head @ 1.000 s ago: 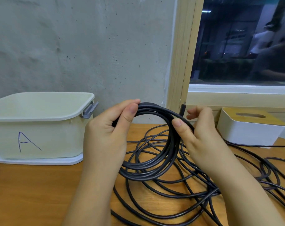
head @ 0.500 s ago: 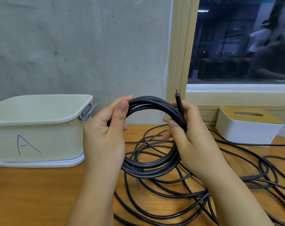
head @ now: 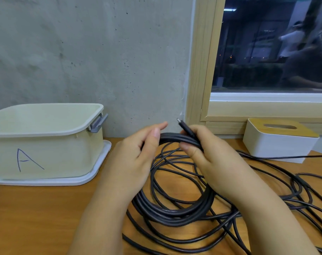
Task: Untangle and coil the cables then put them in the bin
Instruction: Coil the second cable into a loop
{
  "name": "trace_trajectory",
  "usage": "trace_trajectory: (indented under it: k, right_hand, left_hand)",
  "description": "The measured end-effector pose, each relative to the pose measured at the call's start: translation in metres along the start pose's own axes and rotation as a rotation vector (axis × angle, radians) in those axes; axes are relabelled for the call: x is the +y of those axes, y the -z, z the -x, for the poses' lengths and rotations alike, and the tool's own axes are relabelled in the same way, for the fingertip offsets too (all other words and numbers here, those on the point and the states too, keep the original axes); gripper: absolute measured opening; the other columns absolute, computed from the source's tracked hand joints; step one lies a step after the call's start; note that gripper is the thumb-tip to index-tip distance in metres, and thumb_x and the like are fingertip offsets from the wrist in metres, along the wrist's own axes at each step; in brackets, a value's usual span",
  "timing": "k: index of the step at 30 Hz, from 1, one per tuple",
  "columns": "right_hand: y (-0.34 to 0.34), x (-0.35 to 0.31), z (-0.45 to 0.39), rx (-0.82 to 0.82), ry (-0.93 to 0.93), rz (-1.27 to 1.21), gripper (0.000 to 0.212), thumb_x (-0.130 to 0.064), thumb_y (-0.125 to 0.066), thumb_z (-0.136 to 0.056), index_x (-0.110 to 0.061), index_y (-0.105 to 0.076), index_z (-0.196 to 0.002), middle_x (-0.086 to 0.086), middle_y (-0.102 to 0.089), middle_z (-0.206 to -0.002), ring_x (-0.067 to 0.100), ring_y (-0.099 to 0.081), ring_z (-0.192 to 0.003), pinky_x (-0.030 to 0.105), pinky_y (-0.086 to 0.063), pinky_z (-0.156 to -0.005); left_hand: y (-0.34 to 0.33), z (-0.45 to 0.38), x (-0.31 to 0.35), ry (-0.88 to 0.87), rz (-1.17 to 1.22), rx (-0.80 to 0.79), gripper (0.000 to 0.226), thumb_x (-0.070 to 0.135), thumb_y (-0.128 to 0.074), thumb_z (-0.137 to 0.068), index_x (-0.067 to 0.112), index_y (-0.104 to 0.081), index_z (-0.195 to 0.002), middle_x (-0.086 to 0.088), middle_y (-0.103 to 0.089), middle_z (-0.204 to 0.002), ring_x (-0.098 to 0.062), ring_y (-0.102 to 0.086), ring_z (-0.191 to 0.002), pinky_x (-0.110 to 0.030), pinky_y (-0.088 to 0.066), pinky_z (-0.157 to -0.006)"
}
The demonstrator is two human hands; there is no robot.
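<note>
Cables: loose black tangle (head: 267, 190) sprawls on the desk, right of centre, not yet sorted.
Bin (head: 46, 126): far left, open-topped, ready for coils.
Left hand (head: 136, 155): curled round the coil (head: 175, 210), steadying its loops.
Right hand (head: 208, 155): grips the coil's other side, plug end (head: 184, 126) sticking up, probably for tucking.

The loose black cables (head: 294, 190) run off the right and bottom edges; the cream plastic bin (head: 46, 144) is cropped at the left.

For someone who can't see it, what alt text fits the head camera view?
Two hands hold a coiled black cable above a wooden table; the right hand pinches its plug end. Loose cables sprawl right; a cream bin marked A stands left.
</note>
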State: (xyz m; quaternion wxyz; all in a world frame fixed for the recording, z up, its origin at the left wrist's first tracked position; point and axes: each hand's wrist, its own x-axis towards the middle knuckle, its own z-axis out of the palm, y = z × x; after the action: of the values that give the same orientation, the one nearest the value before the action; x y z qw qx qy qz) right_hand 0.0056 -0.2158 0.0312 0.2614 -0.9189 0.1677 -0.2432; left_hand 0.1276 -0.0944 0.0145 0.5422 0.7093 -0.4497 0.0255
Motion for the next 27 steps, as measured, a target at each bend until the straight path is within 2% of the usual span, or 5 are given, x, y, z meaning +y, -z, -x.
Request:
trace_trajectory:
  k: [4, 10, 17, 24, 27]
  right_hand:
    - [0.0, -0.005, 0.0, -0.086, 0.003, 0.036, 0.029, -0.049, -0.044, -0.09, -0.034, -0.042, -0.115, -0.01, -0.056, -0.088, 0.005, -0.053, -0.081, 0.029, -0.047, -0.073]
    - [0.003, -0.009, 0.001, -0.149, -0.013, 0.074, 0.036, -0.051, -0.051, -0.083, -0.024, -0.049, -0.106, -0.007, -0.057, -0.089, 0.008, -0.054, -0.079, 0.032, -0.049, -0.074]
    - [0.002, -0.005, 0.0, -0.082, 0.061, 0.066, 0.038, -0.046, -0.059, -0.085, -0.031, -0.051, -0.119, -0.012, -0.062, -0.099, 0.005, -0.057, -0.092, 0.032, -0.049, -0.081]
    - [0.0, 0.0, 0.001, 0.022, 0.09, -0.141, 0.041, -0.055, -0.061, -0.069, -0.038, -0.055, -0.106, -0.018, -0.065, -0.086, -0.004, -0.061, -0.085, 0.024, -0.051, -0.074]
    - [0.004, 0.003, 0.002, 0.033, 0.059, -0.196, 0.032, -0.049, -0.066, -0.071, -0.04, -0.055, -0.099, -0.019, -0.066, -0.081, -0.005, -0.062, -0.079, 0.02, -0.051, -0.069]
  left_hand:
    - [0.001, 0.001, 0.004, -0.043, 0.017, -0.113, 0.048, 0.064, -0.034, -0.078, 0.056, -0.045, -0.124, 0.034, -0.058, -0.065, 0.014, -0.051, -0.054, -0.007, -0.037, -0.055]
    - [-0.007, -0.001, 0.002, -0.081, 0.022, -0.183, 0.057, 0.068, -0.049, -0.081, 0.07, -0.02, -0.13, 0.001, -0.065, -0.075, -0.005, -0.06, -0.073, -0.021, -0.043, -0.073]
    - [-0.011, -0.001, 0.005, -0.091, 0.067, -0.196, 0.017, 0.057, -0.049, -0.087, 0.053, -0.053, -0.104, 0.018, -0.068, -0.086, 0.001, -0.065, -0.083, -0.033, -0.05, -0.077]
    - [-0.013, -0.001, 0.004, -0.162, 0.105, -0.009, 0.021, 0.055, -0.042, -0.086, 0.048, -0.059, -0.098, 0.012, -0.067, -0.088, -0.008, -0.066, -0.083, -0.044, -0.055, -0.073]
    - [-0.01, -0.001, 0.0, -0.185, 0.127, 0.085, 0.021, 0.052, -0.043, -0.088, 0.044, -0.06, -0.098, 0.011, -0.066, -0.085, -0.009, -0.064, -0.078, -0.035, -0.054, -0.069]
